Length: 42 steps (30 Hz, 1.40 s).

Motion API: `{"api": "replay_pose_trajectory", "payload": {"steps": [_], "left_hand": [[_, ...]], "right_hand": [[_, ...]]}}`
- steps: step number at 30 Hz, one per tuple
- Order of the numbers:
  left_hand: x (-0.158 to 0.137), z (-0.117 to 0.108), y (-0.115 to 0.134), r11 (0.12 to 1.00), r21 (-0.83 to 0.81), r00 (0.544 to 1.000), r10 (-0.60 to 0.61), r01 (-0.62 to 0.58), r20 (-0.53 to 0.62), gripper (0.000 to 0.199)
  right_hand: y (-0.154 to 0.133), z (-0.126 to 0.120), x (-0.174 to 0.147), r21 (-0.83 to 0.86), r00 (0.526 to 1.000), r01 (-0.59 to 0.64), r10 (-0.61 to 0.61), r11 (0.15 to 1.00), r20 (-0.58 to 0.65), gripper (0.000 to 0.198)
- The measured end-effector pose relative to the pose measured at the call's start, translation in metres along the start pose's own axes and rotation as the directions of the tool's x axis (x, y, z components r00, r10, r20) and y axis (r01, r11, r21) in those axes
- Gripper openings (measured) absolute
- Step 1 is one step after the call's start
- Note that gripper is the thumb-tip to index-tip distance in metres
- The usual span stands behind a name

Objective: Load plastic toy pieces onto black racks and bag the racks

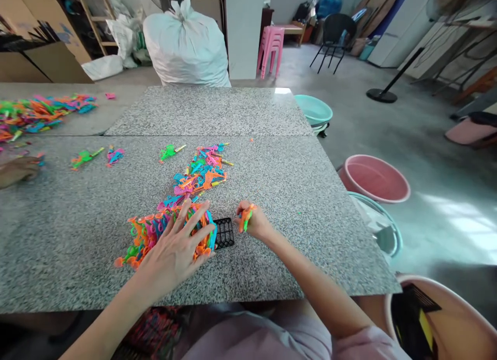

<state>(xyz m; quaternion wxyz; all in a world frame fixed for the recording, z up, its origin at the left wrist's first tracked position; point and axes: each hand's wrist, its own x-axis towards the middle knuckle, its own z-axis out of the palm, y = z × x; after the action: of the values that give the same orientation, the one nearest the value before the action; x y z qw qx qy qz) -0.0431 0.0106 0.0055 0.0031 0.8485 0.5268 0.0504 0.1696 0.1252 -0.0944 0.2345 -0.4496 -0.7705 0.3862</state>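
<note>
My left hand (176, 246) lies spread over rows of small colourful plastic toys (149, 230), its fingers stretched out across them. These toys are orange, green, pink and blue and stand packed closely together. At their right end a black plastic grid rack (225, 233) shows bare. Just right of the rack, my right hand (252, 220) is closed on an orange and green plastic toy (246, 217). Beyond my left hand is a loose pile of similar toys (202, 168), some with yellow-patterned tubes.
Single toys (169, 152) lie on the speckled stone table (279, 179). A co-worker's hand (19, 171) is at the left, near a larger toy heap (39, 114). A white sack (186, 47) stands behind the table. Tubs, one of them red (376, 178), stand along the right edge.
</note>
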Motion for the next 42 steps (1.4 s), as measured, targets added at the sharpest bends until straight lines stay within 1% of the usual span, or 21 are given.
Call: {"api": "replay_pose_trajectory", "payload": {"steps": [4,6,8,10,12,15,17,19,20,23,27,29,32,33,35,36,37,38,40,41,42], "left_hand": [[0.002,0.000,0.000,1.000,0.005,1.000,0.003,-0.003,-0.021,0.033],[0.003,0.000,0.000,1.000,0.009,1.000,0.010,-0.010,-0.023,0.033],[0.003,0.001,0.001,1.000,0.013,1.000,0.015,-0.015,-0.017,0.033],[0.002,0.001,0.002,1.000,0.021,1.000,0.008,-0.008,-0.011,0.034],[0.001,0.000,0.005,0.999,0.048,1.000,-0.005,0.006,-0.023,0.035],[0.004,-0.003,0.009,0.994,0.103,0.996,-0.020,0.029,-0.088,0.042],[0.006,-0.004,0.008,0.994,0.101,0.995,0.043,-0.034,-0.089,0.047],[0.008,-0.003,0.005,0.989,0.070,0.989,0.134,-0.130,-0.061,0.049],[0.008,-0.002,0.002,0.985,0.053,0.985,0.165,-0.162,-0.046,0.049],[0.004,0.003,-0.005,0.988,0.033,0.988,0.155,-0.154,-0.028,0.051],[-0.001,0.004,-0.005,0.990,0.044,0.990,0.137,-0.136,-0.011,0.050],[-0.001,0.003,-0.003,0.989,0.045,0.990,0.141,-0.140,-0.010,0.047],[0.000,0.001,-0.001,0.987,0.042,0.988,0.156,-0.155,-0.013,0.041],[0.000,0.001,-0.001,0.987,0.042,0.987,0.158,-0.157,-0.020,0.039],[-0.001,0.001,0.000,0.986,0.044,0.986,0.162,-0.161,-0.029,0.035],[-0.001,0.001,0.000,0.986,0.045,0.987,0.160,-0.158,-0.032,0.034],[-0.001,0.001,0.000,0.987,0.045,0.987,0.155,-0.154,-0.036,0.033],[-0.001,0.002,0.000,0.988,0.044,0.988,0.150,-0.148,-0.041,0.033],[-0.001,0.002,0.001,0.990,0.040,0.989,0.139,-0.137,-0.048,0.032],[-0.001,0.003,0.001,0.991,0.033,0.990,0.135,-0.133,-0.049,0.032],[-0.001,0.003,0.001,0.991,0.023,0.990,0.134,-0.133,-0.048,0.032]], "right_hand": [[-0.023,0.023,0.008,0.011,0.996,0.058,-0.058,0.998,0.065,0.015],[-0.032,0.030,0.012,-0.038,0.991,0.083,-0.078,0.996,0.109,0.014],[-0.040,0.032,0.015,-0.124,0.982,0.117,-0.096,0.985,0.160,0.017],[-0.046,0.029,0.017,-0.226,0.980,0.112,-0.070,0.968,0.187,0.021],[-0.052,0.026,0.019,-0.313,0.977,0.081,-0.014,0.946,0.212,0.028],[-0.062,0.023,0.023,-0.394,0.972,0.059,0.037,0.917,0.233,0.031],[-0.068,0.023,0.027,-0.415,0.965,0.035,0.077,0.909,0.249,0.030],[-0.072,0.023,0.029,-0.423,0.953,0.016,0.115,0.906,0.282,0.030],[-0.072,0.023,0.030,-0.425,0.950,0.021,0.114,0.905,0.290,0.030],[-0.071,0.024,0.029,-0.419,0.959,0.070,0.054,0.905,0.278,0.030],[-0.066,0.031,0.020,-0.380,0.958,0.090,0.024,0.920,0.285,0.025],[-0.064,0.038,0.012,-0.359,0.968,0.113,-0.021,0.927,0.252,0.026],[-0.057,0.045,0.006,-0.341,0.988,0.090,-0.040,0.936,0.150,0.027],[-0.053,0.043,0.010,-0.325,0.985,0.102,-0.050,0.940,0.164,0.025],[-0.046,0.030,0.031,-0.312,0.953,0.184,-0.091,0.932,0.288,0.020],[-0.043,0.020,0.048,-0.342,0.935,0.217,-0.093,0.914,0.343,0.020],[-0.040,0.008,0.068,-0.399,0.927,0.230,-0.075,0.888,0.368,0.023],[-0.039,-0.003,0.090,-0.490,0.945,0.197,-0.032,0.849,0.325,0.028],[-0.041,-0.020,0.133,-0.632,0.988,0.069,0.032,0.772,0.148,0.034],[-0.043,-0.023,0.150,-0.675,0.996,0.017,0.049,0.738,0.079,0.037],[-0.046,-0.024,0.165,-0.703,0.997,0.009,0.045,0.711,0.058,0.039]]}}
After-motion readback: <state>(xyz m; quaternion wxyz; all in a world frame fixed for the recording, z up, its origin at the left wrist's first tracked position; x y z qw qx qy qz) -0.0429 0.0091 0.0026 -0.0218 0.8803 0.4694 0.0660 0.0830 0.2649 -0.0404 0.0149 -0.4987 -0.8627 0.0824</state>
